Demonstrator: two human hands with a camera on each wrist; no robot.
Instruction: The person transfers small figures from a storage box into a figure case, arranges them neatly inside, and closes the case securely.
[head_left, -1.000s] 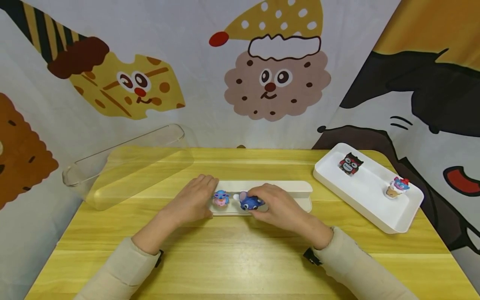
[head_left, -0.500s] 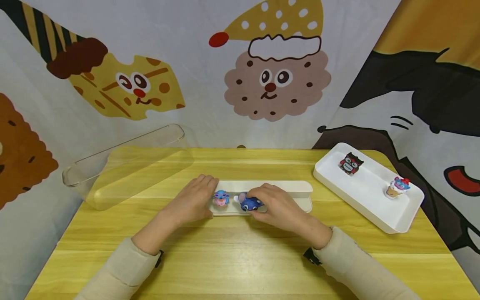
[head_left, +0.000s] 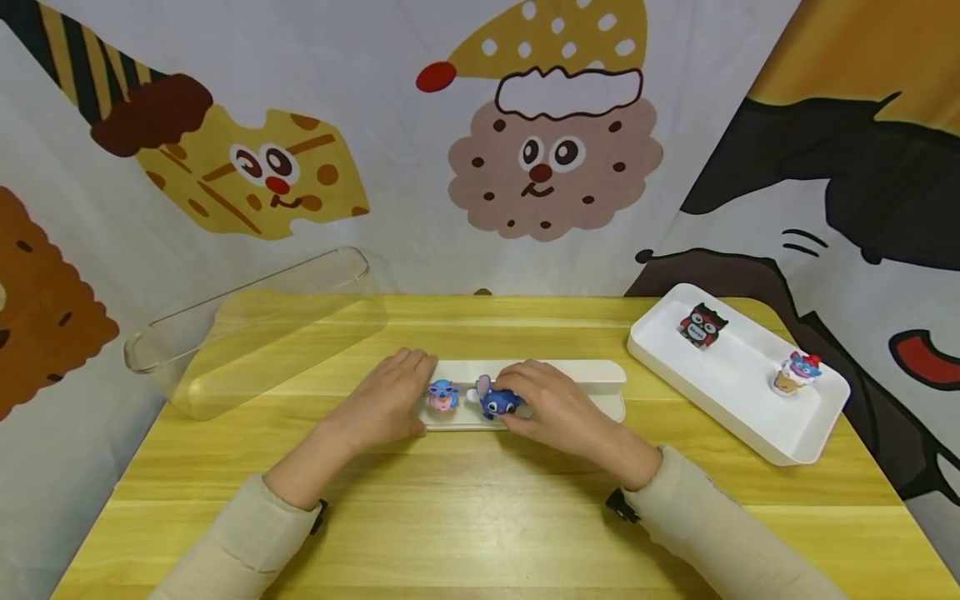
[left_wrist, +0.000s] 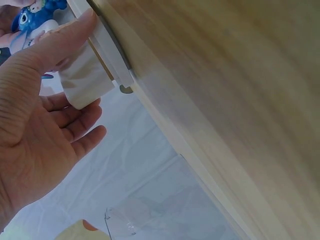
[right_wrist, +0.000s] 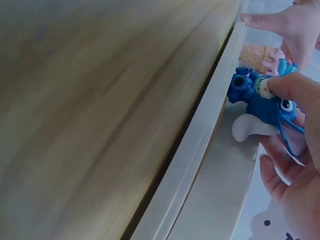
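A long stepped white display base (head_left: 600, 372) lies across the middle of the table. My left hand (head_left: 390, 396) holds its left end, thumb along the front edge and fingers behind, as the left wrist view shows. Beside that hand stands a small blue-and-pink ice-cream-cone figurine (head_left: 443, 396) on the base. My right hand (head_left: 562, 412) pinches a blue big-eared figurine (head_left: 497, 403) between thumb and fingers, over the base just right of the cone figurine. In the right wrist view this blue figurine (right_wrist: 267, 107) is tilted, its white foot-like end close over the base.
A white tray (head_left: 727, 421) at the right holds a black-and-red owl figure (head_left: 703, 325) and a blue-headed cone figurine (head_left: 797, 375). A clear plastic cover (head_left: 262, 333) lies at the back left. A printed cloth (head_left: 405, 192) hangs behind the table (head_left: 480, 508).
My right hand has turned the blue figurine, so one ear now points up and its face shows more. The right hand has risen slightly; my left hand stays in place.
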